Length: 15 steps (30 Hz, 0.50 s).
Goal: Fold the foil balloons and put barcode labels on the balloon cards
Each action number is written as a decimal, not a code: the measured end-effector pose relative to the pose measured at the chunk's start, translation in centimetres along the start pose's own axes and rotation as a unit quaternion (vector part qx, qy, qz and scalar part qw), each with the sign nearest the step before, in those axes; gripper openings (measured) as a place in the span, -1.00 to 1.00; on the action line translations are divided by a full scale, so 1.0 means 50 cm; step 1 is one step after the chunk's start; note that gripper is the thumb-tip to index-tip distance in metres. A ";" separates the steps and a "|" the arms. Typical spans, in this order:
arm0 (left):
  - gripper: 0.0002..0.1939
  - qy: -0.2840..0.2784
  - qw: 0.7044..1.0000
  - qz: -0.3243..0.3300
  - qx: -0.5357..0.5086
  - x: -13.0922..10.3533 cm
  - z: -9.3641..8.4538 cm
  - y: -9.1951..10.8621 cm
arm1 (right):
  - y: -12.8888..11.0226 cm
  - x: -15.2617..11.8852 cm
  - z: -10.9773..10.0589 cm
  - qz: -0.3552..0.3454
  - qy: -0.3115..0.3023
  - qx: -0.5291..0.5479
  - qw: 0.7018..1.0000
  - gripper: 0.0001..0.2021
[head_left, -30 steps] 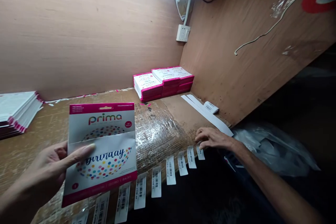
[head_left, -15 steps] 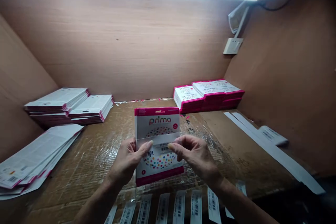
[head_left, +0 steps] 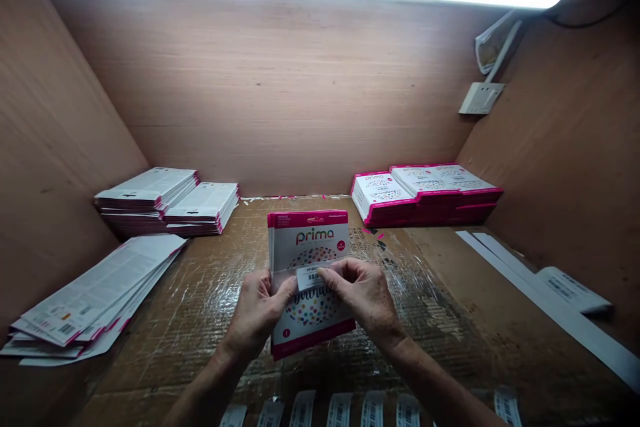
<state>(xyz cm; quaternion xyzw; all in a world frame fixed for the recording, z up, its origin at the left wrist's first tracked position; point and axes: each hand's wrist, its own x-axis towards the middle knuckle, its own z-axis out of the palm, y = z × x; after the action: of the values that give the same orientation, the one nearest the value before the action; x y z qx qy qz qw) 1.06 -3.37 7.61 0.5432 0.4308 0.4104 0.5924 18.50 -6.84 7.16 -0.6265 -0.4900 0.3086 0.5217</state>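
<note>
Upright at the centre is a stack of pink-and-white "prima" packets [head_left: 313,310]. My left hand [head_left: 257,307] grips its left edge, thumb on the front. A white barcode label [head_left: 309,278] lies across the middle of the front packet. My right hand [head_left: 367,293] pinches the label's right part between thumb and fingers, against the packet. Whether the label is fully stuck down cannot be made out. Below the hands, several barcode labels [head_left: 372,408] line the near edge of the cardboard surface [head_left: 210,293].
Stacks of white-faced packets [head_left: 203,203] stand at the back left, with fanned packets [head_left: 100,293] nearer. Pink-edged packet stacks [head_left: 435,197] are at the back right. White strips [head_left: 545,300] and a folded label sheet [head_left: 573,288] lie at the right. Wooden walls enclose the surface.
The view has shifted, so the surroundings sit further right. The label now lies flatter and more visible across the packet, and my hands still hold on at nearly the same place.
</note>
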 end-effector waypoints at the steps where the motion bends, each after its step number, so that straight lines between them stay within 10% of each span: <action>1: -0.63 0.009 1.000 0.005 0.012 0.001 0.000 0.000 | 0.000 0.002 0.002 -0.012 0.007 -0.035 0.999 -0.70; 6: -0.67 0.039 0.998 0.032 0.024 0.014 0.010 0.001 | -0.001 0.008 0.012 -0.104 0.063 -0.234 0.965 -0.69; 10: -0.69 0.035 0.999 0.029 -0.012 0.025 0.016 -0.005 | 0.012 0.030 0.012 -0.121 0.174 -0.189 0.959 -0.38; 15: -0.57 -0.029 0.995 -0.015 -0.091 0.026 0.009 0.006 | 0.031 0.060 0.003 0.016 -0.062 0.106 0.992 -0.39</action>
<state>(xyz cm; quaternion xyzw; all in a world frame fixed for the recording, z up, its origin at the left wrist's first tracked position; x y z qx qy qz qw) 1.87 -2.25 7.86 0.4919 0.3824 0.4231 0.6579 19.79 -3.92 6.03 -0.5555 -0.4758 0.4052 0.5485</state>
